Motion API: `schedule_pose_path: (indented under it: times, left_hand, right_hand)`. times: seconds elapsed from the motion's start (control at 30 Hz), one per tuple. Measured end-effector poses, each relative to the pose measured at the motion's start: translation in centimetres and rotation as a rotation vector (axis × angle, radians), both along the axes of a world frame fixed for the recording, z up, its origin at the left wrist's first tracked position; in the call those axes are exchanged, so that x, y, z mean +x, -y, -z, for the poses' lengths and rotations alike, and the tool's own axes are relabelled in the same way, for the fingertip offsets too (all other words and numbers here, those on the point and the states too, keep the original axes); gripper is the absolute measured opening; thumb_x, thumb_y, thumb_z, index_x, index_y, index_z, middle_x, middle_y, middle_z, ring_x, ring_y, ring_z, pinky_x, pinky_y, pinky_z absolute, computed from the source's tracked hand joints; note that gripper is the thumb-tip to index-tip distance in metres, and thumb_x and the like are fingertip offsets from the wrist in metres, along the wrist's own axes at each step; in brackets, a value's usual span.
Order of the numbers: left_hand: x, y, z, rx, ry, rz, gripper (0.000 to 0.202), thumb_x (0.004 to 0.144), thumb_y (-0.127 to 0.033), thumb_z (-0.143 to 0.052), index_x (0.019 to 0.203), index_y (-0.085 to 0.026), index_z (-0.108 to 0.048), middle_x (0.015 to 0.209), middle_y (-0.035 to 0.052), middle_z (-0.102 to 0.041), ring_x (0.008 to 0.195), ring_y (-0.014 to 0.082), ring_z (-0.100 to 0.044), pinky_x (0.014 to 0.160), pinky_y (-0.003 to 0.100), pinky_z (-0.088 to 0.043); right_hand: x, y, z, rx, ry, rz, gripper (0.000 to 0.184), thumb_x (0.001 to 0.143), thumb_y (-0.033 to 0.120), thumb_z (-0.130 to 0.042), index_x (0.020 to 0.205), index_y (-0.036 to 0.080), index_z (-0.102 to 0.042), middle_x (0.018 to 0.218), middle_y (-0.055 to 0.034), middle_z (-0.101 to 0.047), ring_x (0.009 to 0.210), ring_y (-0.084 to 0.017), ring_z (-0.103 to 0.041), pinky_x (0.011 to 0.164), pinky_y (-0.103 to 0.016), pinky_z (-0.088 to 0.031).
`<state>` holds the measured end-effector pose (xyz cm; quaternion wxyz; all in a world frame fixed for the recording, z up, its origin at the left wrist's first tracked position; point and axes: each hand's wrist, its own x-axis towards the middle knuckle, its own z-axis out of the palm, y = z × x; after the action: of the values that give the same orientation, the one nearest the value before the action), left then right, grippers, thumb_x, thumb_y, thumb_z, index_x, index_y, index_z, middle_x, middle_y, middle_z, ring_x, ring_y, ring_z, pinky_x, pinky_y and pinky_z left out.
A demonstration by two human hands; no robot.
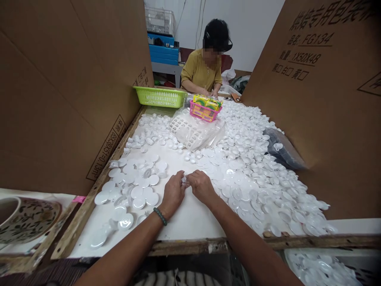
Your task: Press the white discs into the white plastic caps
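Left hand [175, 188] and right hand [201, 185] pinch a white piece [185, 180], its long axis hidden.

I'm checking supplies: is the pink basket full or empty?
Not empty: yellow packets sit in the pink basket, rising above its rim. How tightly it's filled below, I cannot tell.

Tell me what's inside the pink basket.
Yellow-and-green packs show above the rim of the pink basket; its floor, and anything beneath those packs, is covered from view.
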<state>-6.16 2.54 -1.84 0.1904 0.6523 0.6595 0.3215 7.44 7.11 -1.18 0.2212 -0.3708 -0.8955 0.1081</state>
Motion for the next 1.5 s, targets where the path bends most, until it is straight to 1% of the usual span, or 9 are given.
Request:
schedule_pose_path:
  times: [0.17,0.3,0.47,0.6,0.77,1.07,1.23,1.4,1.5]
  left_hand:
    - [-1.1,0.5,-1.4,-0.001,0.054,-0.01,0.017,0.079,-0.028,-0.054,0.094,-0.02,-0.056,0.082,0.0021,-0.062,0.075,0.0159,-0.056,0.066,0.026,-0.041]
    - [-1.4,0.2,-2.2,-0.106,0.211,-0.049,0.016,0.078,-0.035,-0.055,0.082,-0.02,-0.058,0.07,-0.0013,-0.062,0.065,0.013,-0.056,0.059,0.023,-0.039]
    - [-1.1,-1.4,-1.7,-0.331,0.482,-0.19,0.015,0.073,-0.031,-0.06,0.078,-0.017,-0.055,0.049,-0.0038,-0.055,0.047,0.0117,-0.053,0.049,0.022,-0.039]
    - [-0.9,-2.1,-1.4,-0.46,0.719,-0.275,0.015,0.072,-0.025,-0.062,0.076,-0.017,-0.05,0.046,-0.0042,-0.054,0.042,0.0123,-0.054,0.046,0.023,-0.046]
    - [-1.1,-2.1,-1.4,-0.511,0.778,-0.269,0.021,0.072,-0.026,-0.064,0.072,-0.018,-0.045,0.044,-0.0049,-0.054,0.041,0.0133,-0.056,0.045,0.025,-0.049]
    - [-1.0,-2.0,-1.1,-0.486,0.755,-0.239,0.024,0.073,-0.033,-0.063,0.069,-0.018,-0.044,0.044,-0.0053,-0.054,0.041,0.0129,-0.058,0.044,0.024,-0.049]
    - [-1.2,-1.6,-1.0,-0.458,0.83,-0.204,0.029,0.065,-0.037,-0.069,0.071,-0.017,-0.048,0.049,-0.0048,-0.056,0.044,0.0099,-0.055,0.046,0.022,-0.048]
    - [-1.9,-1.8,-1.4,-0.53,0.853,-0.083,0.035,0.056,-0.035,-0.076,0.071,-0.014,-0.052,0.046,-0.0051,-0.054,0.041,0.0075,-0.051,0.044,0.02,-0.044]
    - [-2.1,-2.1,-1.5,-0.575,0.852,-0.052,0.036,0.055,-0.034,-0.077,0.072,-0.014,-0.051,0.047,-0.0043,-0.055,0.042,0.0081,-0.052,0.046,0.021,-0.046]
  right_hand:
    - [-0.1,-0.2,0.4,-0.421,-0.37,0.125,0.015,0.084,0.025,-0.049,0.082,0.02,-0.063,0.073,0.0007,-0.064,0.07,-0.014,-0.056,0.065,-0.025,-0.041]
    - [-0.2,-0.3,-0.3,-0.633,-0.478,0.121,0.027,0.084,0.026,-0.046,0.108,0.02,-0.056,0.07,0.0021,-0.064,0.063,-0.012,-0.057,0.062,-0.025,-0.044]
    - [0.7,-0.6,-0.7,-0.486,-0.414,0.071,0.023,0.082,0.033,-0.055,0.099,0.022,-0.065,0.093,-0.0033,-0.064,0.082,-0.015,-0.058,0.072,-0.027,-0.045]
    - [1.1,-0.6,-0.3,-0.294,-0.209,-0.021,0.018,0.08,0.034,-0.061,0.094,0.025,-0.068,0.085,-0.0022,-0.061,0.073,-0.013,-0.055,0.064,-0.024,-0.042]
    - [0.6,-0.2,-0.7,-0.135,0.003,-0.019,0.015,0.084,0.031,-0.056,0.084,0.021,-0.067,0.077,-0.0026,-0.057,0.074,-0.014,-0.052,0.06,-0.023,-0.038]
    - [0.4,0.3,-0.9,-0.227,-0.108,0.053,0.019,0.083,0.032,-0.058,0.098,0.021,-0.06,0.082,-0.0016,-0.056,0.075,-0.013,-0.053,0.066,-0.024,-0.04]
    - [0.3,0.3,-0.8,-0.216,-0.088,0.131,0.029,0.073,0.043,-0.066,0.081,0.016,-0.06,0.071,-0.0012,-0.055,0.064,-0.014,-0.049,0.059,-0.025,-0.038]
    - [0.9,-0.2,-1.0,-0.361,-0.206,0.003,0.026,0.074,0.035,-0.066,0.097,0.023,-0.064,0.082,-0.001,-0.058,0.07,-0.013,-0.053,0.063,-0.025,-0.04]
    - [1.0,-0.6,-0.7,-0.448,-0.261,-0.028,0.019,0.071,0.03,-0.07,0.088,0.023,-0.068,0.076,0.0005,-0.058,0.068,-0.012,-0.053,0.061,-0.023,-0.039]
